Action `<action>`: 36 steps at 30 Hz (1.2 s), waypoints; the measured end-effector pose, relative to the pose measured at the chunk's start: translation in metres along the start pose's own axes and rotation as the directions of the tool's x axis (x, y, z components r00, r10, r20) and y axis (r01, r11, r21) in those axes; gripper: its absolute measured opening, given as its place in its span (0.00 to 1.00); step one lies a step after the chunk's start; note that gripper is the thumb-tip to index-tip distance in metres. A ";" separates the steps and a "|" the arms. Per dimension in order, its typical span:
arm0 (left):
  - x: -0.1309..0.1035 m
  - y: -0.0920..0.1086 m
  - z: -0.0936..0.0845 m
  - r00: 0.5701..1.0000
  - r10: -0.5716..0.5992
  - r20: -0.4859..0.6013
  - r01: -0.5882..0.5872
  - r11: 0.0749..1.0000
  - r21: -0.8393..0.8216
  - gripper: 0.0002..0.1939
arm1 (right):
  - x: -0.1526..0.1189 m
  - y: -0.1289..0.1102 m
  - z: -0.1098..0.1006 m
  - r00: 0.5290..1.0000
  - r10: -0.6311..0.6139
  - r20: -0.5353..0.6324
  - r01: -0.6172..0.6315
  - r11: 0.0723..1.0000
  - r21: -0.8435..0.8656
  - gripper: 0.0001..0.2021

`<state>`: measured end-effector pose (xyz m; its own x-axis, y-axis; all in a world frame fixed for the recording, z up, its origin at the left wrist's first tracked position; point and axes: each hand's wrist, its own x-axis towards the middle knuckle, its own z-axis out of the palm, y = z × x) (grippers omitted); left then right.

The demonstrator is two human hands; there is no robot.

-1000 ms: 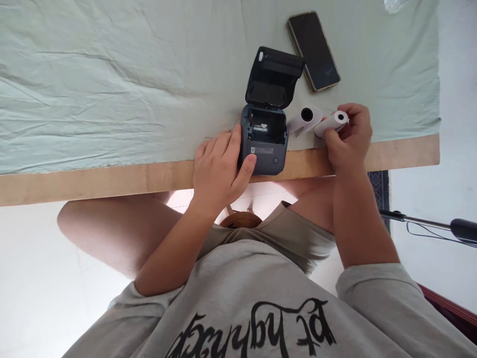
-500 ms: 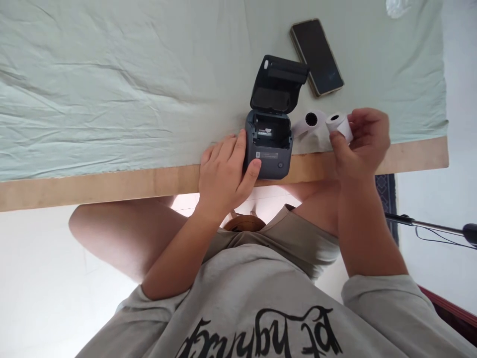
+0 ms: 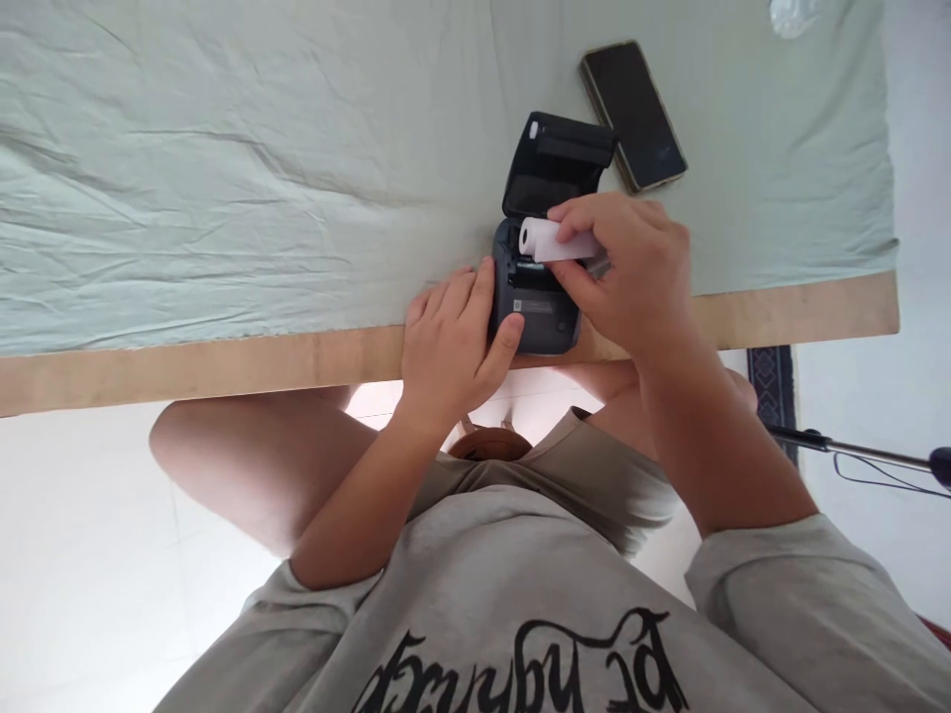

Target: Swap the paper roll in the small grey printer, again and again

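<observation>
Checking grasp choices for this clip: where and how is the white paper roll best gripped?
Probably pinch the white paper roll across its rounded sides near its right end, from above and the right: it is held crosswise at the open printer, with the raised lid beyond.

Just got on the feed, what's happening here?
A person steadies a dark printer with the left hand. The printer's lid stands open. The right hand holds a white paper roll over the open compartment. A phone lies beside the lid on the pale green cloth.
</observation>
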<state>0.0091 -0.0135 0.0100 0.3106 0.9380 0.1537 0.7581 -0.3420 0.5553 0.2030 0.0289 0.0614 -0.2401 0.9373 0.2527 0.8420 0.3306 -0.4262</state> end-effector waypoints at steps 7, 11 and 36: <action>-0.001 0.000 0.000 1.000 0.009 -0.009 -0.009 1.000 0.017 0.39 | 0.002 0.012 0.013 1.000 -0.017 -0.014 0.016 1.000 -0.013 0.05; 0.000 0.000 -0.002 1.000 -0.014 0.008 0.014 1.000 -0.021 0.38 | -0.002 0.011 0.008 0.998 -0.053 0.016 0.053 0.998 0.027 0.04; 0.005 0.008 -0.002 0.992 -0.130 -0.002 0.129 0.991 -0.036 0.31 | 0.003 0.007 -0.014 0.961 -0.117 -0.251 0.100 0.992 -0.079 0.21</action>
<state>0.0156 -0.0114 0.0174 0.2087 0.9745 0.0820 0.7709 -0.2155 0.5993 0.2152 0.0324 0.0715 -0.2078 0.8341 0.5110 0.8494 0.4130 -0.3286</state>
